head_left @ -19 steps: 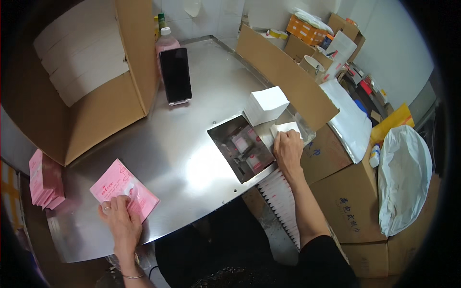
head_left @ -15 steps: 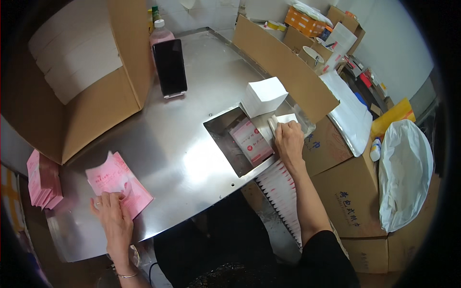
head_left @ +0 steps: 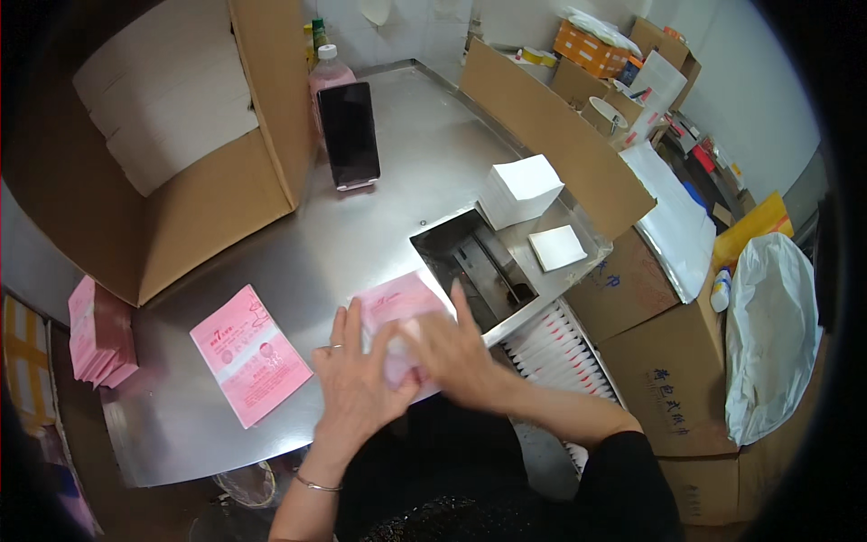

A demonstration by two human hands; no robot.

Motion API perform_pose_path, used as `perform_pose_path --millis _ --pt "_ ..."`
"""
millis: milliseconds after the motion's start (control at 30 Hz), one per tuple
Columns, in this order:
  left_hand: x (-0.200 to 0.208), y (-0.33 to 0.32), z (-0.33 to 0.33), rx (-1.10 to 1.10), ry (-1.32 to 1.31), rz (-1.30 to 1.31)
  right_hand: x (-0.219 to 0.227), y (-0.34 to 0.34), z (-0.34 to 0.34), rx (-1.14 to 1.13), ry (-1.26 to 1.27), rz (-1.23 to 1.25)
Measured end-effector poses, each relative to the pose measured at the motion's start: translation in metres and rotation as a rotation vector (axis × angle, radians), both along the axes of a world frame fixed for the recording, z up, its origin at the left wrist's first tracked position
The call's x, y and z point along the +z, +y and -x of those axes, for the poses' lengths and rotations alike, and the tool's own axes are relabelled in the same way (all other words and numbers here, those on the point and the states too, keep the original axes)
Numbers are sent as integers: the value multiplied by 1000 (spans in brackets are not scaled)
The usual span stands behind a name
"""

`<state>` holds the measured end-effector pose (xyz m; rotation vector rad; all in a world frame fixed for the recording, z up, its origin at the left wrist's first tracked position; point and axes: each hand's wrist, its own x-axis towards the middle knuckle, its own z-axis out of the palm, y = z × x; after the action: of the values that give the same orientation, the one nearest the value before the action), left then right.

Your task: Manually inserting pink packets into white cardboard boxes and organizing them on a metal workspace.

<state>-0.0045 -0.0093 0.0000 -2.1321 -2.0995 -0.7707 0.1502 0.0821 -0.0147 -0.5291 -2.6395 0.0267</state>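
- Shiny steel table (head_left: pixel 411 108), centre, reflecting light.
- White tiled wall (head_left: pixel 420 34), twelve o'clock.
- Plain pale wall (head_left: pixel 763 108), two o'clock.

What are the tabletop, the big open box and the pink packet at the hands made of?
Tabletop: metal, probably stainless steel, satiny with blurred reflections. Open box: matte brown cardboard, judging by its stiff, folded panels. Pink packet: likely thin plastic film, looking slightly see-through, though blur leaves this open.

The right hand (head_left: pixel 452 357) is blurred and covers part of the pink wrapper (head_left: pixel 390 301).
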Motion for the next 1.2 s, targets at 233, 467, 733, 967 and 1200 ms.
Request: perform_pose_path --millis 233,467,733,967,1200 --pt "0 4 6 179 76 -145 12 3 20 79 274 115" --pt "1 -1 -6 201 106 46 -1 90 -85 -823 64 -204" --pt "6 0 0 192 215 -60 6 123 -119 -911 588 325" --pt "5 3 -5 138 106 40 86 159 -59 -676 395 -483" --pt "-7 6 -4 115 21 -148 57 180 -39 -617 173 -403"
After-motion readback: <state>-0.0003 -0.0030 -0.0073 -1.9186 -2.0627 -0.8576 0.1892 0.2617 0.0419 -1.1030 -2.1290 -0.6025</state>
